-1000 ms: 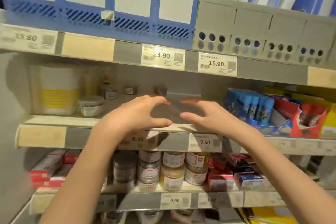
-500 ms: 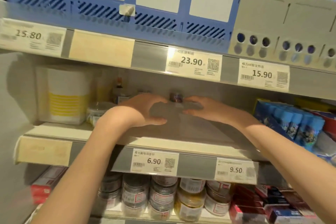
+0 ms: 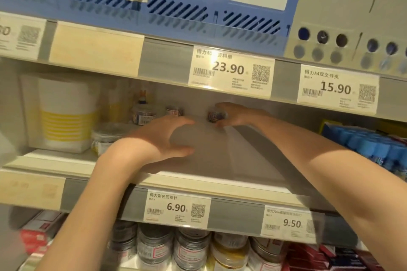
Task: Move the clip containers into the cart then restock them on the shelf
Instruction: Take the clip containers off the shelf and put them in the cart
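Observation:
Small round clip containers stand at the back of the middle shelf [image 3: 220, 160]. My right hand [image 3: 239, 114] reaches deep in and curls finger and thumb round one of them, the patterned clip container [image 3: 214, 116]. Two more containers [image 3: 173, 110] [image 3: 143, 115] stand to its left, untouched. My left hand [image 3: 163, 138] hovers over the bare shelf in an open C shape and holds nothing. A clear lidded tub [image 3: 110, 136] sits just left of that wrist.
A white box with yellow stripes [image 3: 63, 112] fills the shelf's left end. Blue-capped items [image 3: 370, 145] crowd the right. Above are a blue file rack [image 3: 176, 13] and a grey one [image 3: 352, 6]. Several jars [image 3: 154, 246] line the shelf below.
Both hands have pushed deeper into the middle shelf and the camera has come closer. My right hand has reached the back container and closed round it; the left stays open.

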{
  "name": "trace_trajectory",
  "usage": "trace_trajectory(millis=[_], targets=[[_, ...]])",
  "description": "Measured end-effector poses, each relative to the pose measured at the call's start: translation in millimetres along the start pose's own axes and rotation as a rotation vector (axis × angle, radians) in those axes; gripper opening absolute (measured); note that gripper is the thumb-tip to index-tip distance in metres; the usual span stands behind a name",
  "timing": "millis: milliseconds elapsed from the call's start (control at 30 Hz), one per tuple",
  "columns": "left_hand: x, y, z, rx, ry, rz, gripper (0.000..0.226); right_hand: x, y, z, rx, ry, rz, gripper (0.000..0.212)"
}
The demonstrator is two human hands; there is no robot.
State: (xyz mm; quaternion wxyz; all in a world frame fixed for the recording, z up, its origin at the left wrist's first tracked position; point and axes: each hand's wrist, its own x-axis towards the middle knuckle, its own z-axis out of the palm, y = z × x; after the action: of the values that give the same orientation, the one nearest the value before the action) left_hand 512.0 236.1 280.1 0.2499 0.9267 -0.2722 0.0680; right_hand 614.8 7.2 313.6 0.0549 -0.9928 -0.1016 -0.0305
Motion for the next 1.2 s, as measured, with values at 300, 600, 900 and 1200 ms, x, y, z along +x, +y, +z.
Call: trace_trajectory(millis=[300, 600, 900, 1200], targets=[[0.6, -1.6, 1.0, 0.009, 0.011, -0.01, 0.064, 11.7, 2.0, -1.7, -0.04, -0.065, 0.03, 0.067], [1.3, -1.8, 0.5, -0.009, 0.005, -0.011, 0.068, -30.6, -15.9, -4.3, 0.066, -0.081, -0.132, 0.066], [-3.8, 0.7, -1.8, -0.033, 0.019, -0.028, 0.07, -84.8, -37.5, 3.3, 0.355, -0.106, -0.261, 0.074], [-13.7, 5.1, -7.0, 0.107, 0.008, -0.063, 0.058, -118.1, -50.1, 3.8, 0.486, -0.137, -0.323, 0.076]])
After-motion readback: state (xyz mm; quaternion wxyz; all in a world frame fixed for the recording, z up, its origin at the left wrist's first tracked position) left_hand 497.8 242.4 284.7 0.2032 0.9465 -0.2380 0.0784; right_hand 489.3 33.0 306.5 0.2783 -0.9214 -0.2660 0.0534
